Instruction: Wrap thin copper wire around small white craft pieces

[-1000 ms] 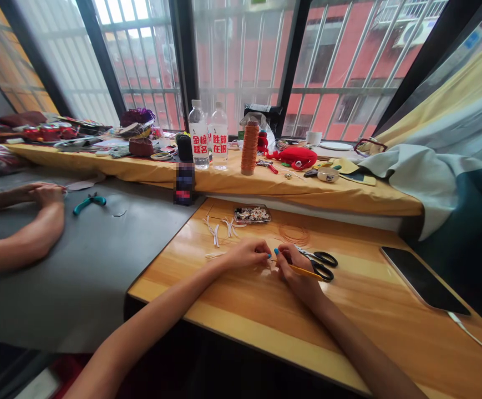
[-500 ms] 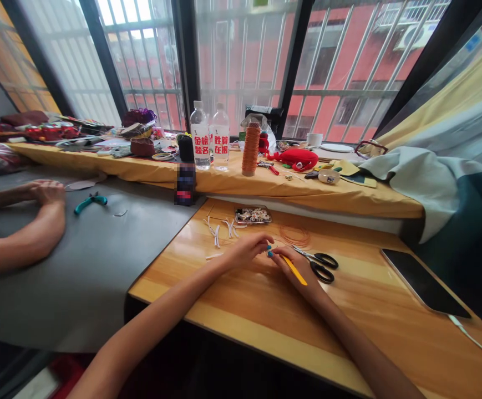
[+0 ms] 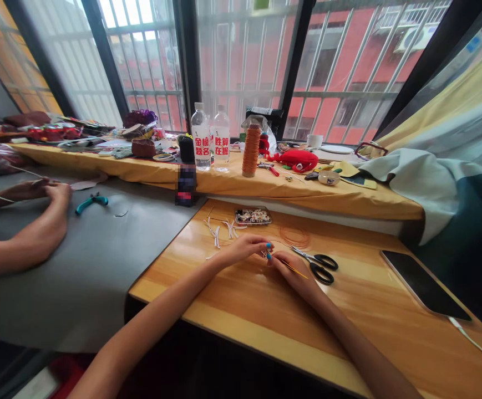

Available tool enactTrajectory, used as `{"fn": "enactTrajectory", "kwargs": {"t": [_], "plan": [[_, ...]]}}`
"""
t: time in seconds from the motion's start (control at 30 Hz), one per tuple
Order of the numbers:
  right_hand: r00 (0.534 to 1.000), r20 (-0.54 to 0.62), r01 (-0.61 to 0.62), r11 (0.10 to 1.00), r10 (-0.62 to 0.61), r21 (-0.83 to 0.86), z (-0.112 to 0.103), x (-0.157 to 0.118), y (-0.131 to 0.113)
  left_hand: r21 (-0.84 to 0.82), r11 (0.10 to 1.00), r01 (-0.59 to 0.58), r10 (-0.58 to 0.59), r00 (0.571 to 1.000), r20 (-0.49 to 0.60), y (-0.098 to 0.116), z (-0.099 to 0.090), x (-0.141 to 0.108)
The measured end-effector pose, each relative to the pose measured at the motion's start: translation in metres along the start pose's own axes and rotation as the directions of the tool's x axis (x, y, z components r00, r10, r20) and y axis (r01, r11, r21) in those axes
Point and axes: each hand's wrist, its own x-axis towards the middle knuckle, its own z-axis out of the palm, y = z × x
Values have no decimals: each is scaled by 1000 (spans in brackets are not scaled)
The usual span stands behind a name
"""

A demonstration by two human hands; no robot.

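Note:
Above the wooden table my two hands meet, fingertips almost touching. My left hand (image 3: 249, 248) is closed in a pinch on a tiny whitish piece (image 3: 264, 254), too small to name. My right hand (image 3: 293, 270) is closed round a slim, flat yellow tool (image 3: 295, 270), whose working end is hidden by the fingers. Just right of that hand lie black-handled scissors (image 3: 321, 267). Beyond the hands are a coil of thin orange cord (image 3: 295, 237), a clear tray of small pale and dark bits (image 3: 253, 215) and several white strips (image 3: 216, 235).
A dark-screened tablet (image 3: 424, 282) with a white cable lies at right. On the cloth-covered ledge stand two water bottles (image 3: 202, 138) and a spool of orange cord (image 3: 251, 151). At left, a co-worker's hands (image 3: 53, 191) hold white cord near teal pliers (image 3: 91, 203).
The yellow tool has turned from broad side to thin edge in my right hand. My left fingers have shifted slightly. The co-worker's hands have moved apart, with white cord showing.

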Motion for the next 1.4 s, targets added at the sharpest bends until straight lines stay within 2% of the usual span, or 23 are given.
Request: {"fn": "enactTrajectory", "kwargs": {"t": [0.1, 0.17, 0.27, 0.37, 0.43, 0.53, 0.67, 0.73, 0.8, 0.9, 0.93, 0.97, 1.03, 1.07, 1.1, 1.13, 1.2, 1.27, 1.4], "plan": [[1000, 16, 19, 1000, -19, -10, 0, 0, 0, 136, 990, -17, 8, 998, 65, 4, -1, -3], [999, 19, 35, 999, -35, -7, 1, -1, 0, 230, 973, -26, 21, 1000, 23, 7, -7, 1], [999, 30, 41, 999, -40, -20, 1, -2, 2, 367, 930, 6, 66, 981, -184, 10, -26, 16], [999, 31, 43, 998, -41, -51, 1, -3, 2, 512, 852, 114, 100, 923, -372, 13, -54, 39], [998, 33, 48, 997, -47, -59, 1, -3, 2, 583, 791, 186, 114, 891, -439, 15, -69, 54], [997, 39, 66, 996, -64, -65, 1, -3, 3, 630, 753, 187, 135, 894, -427, 13, -76, 72], [996, 40, 80, 994, -77, -80, 0, -4, 3, 720, 682, 132, 146, 939, -311, 1, -63, 87], [996, 50, 84, 993, -80, -83, -1, -5, 3, 752, 649, 116, 157, 947, -281, -1, -59, 91], [995, 61, 88, 993, -83, -79, -2, -5, 3, 783, 613, 106, 188, 943, -274, 4, -63, 92], [994, 59, 97, 994, -94, -50, -1, -6, 4, 856, 509, 93, 243, 938, -247, 26, -81, 78], [994, 55, 100, 994, -98, -37, -1, -5, 4, 874, 478, 91, 205, 956, -212, 34, -88, 67], [994, 51, 103, 994, -101, -28, -1, -5, 5, 889, 453, 68, 112, 985, -132, 42, -93, 53], [994, 44, 103, 994, -102, -21, 0, -5, 5, 891, 451, 54, -6, 998, -58, 51, -98, 18], [994, 39, 101, 995, -100, -22, 0, -5, 4, 885, 465, 27, -114, 993, 29, 51, -96, -1], [995, 36, 94, 995, -93, -25, 0, -5, 3, 871, 491, -7, -185, 976, 112, 49, -93, -20], [996, 33, 86, 996, -85, -28, -1, -5, 2, 863, 504, -19, -221, 964, 150, 46, -89, -37], [997, 23, 73, 997, -73, -26, -1, -5, -2, 861, 508, 25, -243, 963, 116, 36, -81, -63], [998, -4, 67, 998, -67, -21, -2, -5, -4, 862, 504, 49, -209, 976, 66, 28, -76, -74], [992, -119, 36, 998, -41, -47, -1, -3, 0, 858, 511, 42, -132, 991, 30, 39, -74, -63]]}}
